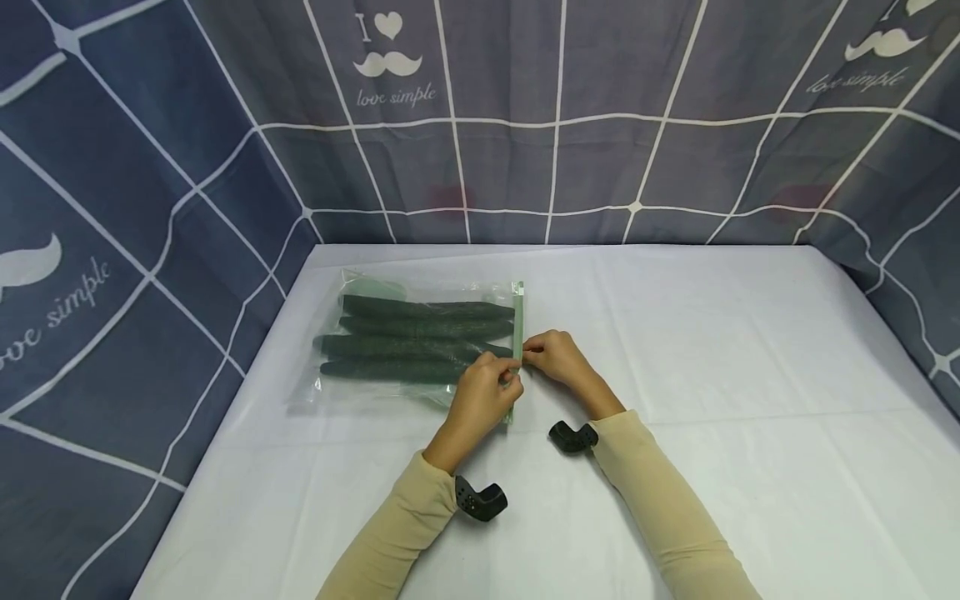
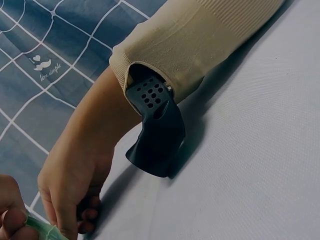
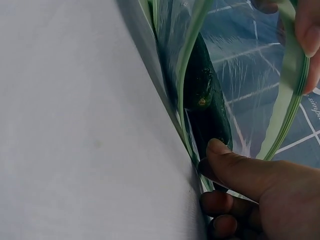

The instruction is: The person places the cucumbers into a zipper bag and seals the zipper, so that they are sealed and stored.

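A clear zip bag [image 1: 420,400] with a green zip strip [image 1: 518,304] lies flat on the table. Inside it, several long dark green cucumbers [image 1: 420,346] lie side by side. My left hand [image 1: 478,396] pinches one side of the strip near the bag's lower right, and in the right wrist view it lifts that side. From the right, my right hand [image 1: 558,358] pinches the other, lower side between thumb and fingers, as the right wrist view shows. Between the two sides the bag's mouth gapes, with cucumber ends [image 3: 202,95] showing just inside.
A white cloth [image 1: 712,350] covers the table. Dark grid-patterned curtains [image 1: 510,167] stand along its back and both sides. A black wrist camera [image 1: 480,500] juts from the left cuff, and another wrist camera [image 1: 573,437] from the right.
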`<state>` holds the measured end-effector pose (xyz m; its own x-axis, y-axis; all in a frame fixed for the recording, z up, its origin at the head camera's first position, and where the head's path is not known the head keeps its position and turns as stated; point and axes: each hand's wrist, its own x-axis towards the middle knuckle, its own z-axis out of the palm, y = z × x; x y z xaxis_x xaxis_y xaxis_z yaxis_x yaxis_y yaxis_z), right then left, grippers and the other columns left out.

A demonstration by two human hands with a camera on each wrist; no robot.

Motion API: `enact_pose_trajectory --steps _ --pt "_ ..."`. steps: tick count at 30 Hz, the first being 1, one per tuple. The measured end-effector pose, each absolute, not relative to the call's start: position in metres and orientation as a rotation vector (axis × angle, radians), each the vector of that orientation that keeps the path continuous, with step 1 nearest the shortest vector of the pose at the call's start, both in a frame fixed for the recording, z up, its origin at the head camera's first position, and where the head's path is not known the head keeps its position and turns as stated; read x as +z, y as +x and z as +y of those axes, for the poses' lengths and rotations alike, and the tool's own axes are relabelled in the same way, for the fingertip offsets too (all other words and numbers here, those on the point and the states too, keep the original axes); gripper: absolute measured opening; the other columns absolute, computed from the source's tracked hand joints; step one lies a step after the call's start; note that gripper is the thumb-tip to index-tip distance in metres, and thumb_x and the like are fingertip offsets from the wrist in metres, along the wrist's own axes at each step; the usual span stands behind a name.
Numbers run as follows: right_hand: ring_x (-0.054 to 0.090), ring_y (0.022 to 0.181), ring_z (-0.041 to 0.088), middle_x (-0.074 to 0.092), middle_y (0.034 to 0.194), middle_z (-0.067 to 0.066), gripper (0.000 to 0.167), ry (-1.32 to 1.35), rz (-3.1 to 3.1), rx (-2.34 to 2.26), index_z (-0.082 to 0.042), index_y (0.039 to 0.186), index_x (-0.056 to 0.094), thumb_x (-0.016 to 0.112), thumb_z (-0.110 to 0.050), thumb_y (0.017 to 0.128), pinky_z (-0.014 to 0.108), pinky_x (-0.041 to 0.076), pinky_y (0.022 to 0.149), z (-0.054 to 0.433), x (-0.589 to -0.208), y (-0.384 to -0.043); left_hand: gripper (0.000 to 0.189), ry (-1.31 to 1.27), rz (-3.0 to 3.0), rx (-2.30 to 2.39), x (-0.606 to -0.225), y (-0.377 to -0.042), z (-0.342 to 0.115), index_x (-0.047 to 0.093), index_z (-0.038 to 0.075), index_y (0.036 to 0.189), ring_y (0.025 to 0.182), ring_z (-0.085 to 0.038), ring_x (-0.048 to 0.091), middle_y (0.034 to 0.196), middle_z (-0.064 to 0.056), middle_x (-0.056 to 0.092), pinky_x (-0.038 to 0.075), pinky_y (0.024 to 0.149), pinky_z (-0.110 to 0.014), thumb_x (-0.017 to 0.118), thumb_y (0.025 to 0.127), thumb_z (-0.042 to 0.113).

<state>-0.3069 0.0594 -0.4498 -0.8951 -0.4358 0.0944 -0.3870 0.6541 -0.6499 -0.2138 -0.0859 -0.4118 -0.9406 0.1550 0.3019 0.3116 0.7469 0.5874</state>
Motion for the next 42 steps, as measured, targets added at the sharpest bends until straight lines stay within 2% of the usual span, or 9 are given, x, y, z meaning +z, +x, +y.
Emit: enact_pose_trajectory --steps 7,14,17,23,27,30,35,42 --pt "0.063 0.067 0.016 0.071 0.079 0.01 0.015 -0.691 2.755 -1.104 -0.002 0.086 0.073 0.065 -0.014 0.082 0.025 0.05 0.06 0.061 -0.45 -0.307 0.021 -0.369 -2.73 -0.946 -0.41 -0.212 -0.087 0.07 0.003 0.097 0.053 -0.006 0.038 0.074 -0.002 0.053 0.035 0.051 -0.019 0.057 0.081 0.007" --pt "0.065 0.076 0.017 0.071 0.088 0.011 0.022 -0.651 2.724 -1.145 -0.003 0.093 0.073 0.065 -0.02 0.083 0.027 0.052 0.067 0.068 -0.453 -0.309 0.022 -0.364 -2.763 -0.912 -0.41 -0.21 -0.087 0.069 0.004 0.1 0.055 -0.007 0.038 0.074 -0.002 0.053 0.034 0.052 -0.018 0.057 0.083 0.009" --pt "0.062 0.07 0.013 0.071 0.088 0.01 0.024 -0.612 2.7 -1.169 -0.004 0.098 0.072 0.064 -0.022 0.084 0.026 0.049 0.063 0.072 -0.452 -0.31 0.022 -0.374 -2.764 -0.901 -0.41 -0.21 -0.086 0.069 0.003 0.1 0.057 -0.007 0.039 0.074 -0.002 0.052 0.035 0.052 -0.018 0.057 0.082 0.008" --pt "0.054 0.057 0.011 0.067 0.075 0.008 0.03 -0.55 2.653 -1.23 -0.005 0.109 0.067 0.062 -0.024 0.085 0.026 0.045 0.055 0.076 -0.45 -0.314 0.023 -0.4 -2.801 -0.872 -0.41 -0.209 -0.086 0.068 0.003 0.102 0.057 -0.009 0.04 0.075 -0.003 0.053 0.034 0.052 -0.019 0.058 0.082 0.01" --pt "0.056 0.059 0.013 0.068 0.081 0.011 0.036 -0.537 2.622 -1.263 -0.005 0.117 0.061 0.061 -0.024 0.086 0.027 0.046 0.057 0.077 -0.448 -0.323 0.026 -0.462 -2.89 -0.788 -0.41 -0.209 -0.088 0.066 0.005 0.107 0.057 -0.009 0.044 0.079 -0.004 0.055 0.036 0.05 -0.02 0.061 0.084 0.015" --pt "0.059 0.062 0.014 0.068 0.088 0.013 0.039 -0.502 2.624 -1.258 -0.006 0.122 0.058 0.06 -0.025 0.087 0.026 0.046 0.057 0.081 -0.445 -0.335 0.032 -0.618 -2.965 -0.79 -0.403 -0.215 -0.092 0.063 0.007 0.114 0.062 -0.009 0.049 0.082 -0.002 0.057 0.039 0.054 -0.02 0.062 0.085 0.021" --pt "0.06 0.069 0.018 0.065 0.1 0.016 0.038 -0.443 2.638 -1.245 -0.008 0.122 0.058 0.059 -0.026 0.088 0.024 0.045 0.056 0.08 -0.431 -0.361 0.038 -0.758 -2.923 -0.942 -0.379 -0.254 -0.113 0.059 0.009 0.12 0.07 -0.013 0.056 0.084 -0.002 0.063 0.044 0.063 -0.025 0.06 0.086 0.026" --pt "0.06 0.073 0.017 0.06 0.114 0.019 0.037 -0.338 2.517 -1.305 -0.006 0.122 0.055 0.057 -0.021 0.089 0.022 0.044 0.055 0.071 -0.429 -0.39 0.037 -0.606 -3.01 -0.926 -0.369 -0.35 -0.115 0.057 0.008 0.122 0.078 -0.02 0.061 0.097 -0.01 0.066 0.048 0.066 -0.03 0.055 0.089 0.025"
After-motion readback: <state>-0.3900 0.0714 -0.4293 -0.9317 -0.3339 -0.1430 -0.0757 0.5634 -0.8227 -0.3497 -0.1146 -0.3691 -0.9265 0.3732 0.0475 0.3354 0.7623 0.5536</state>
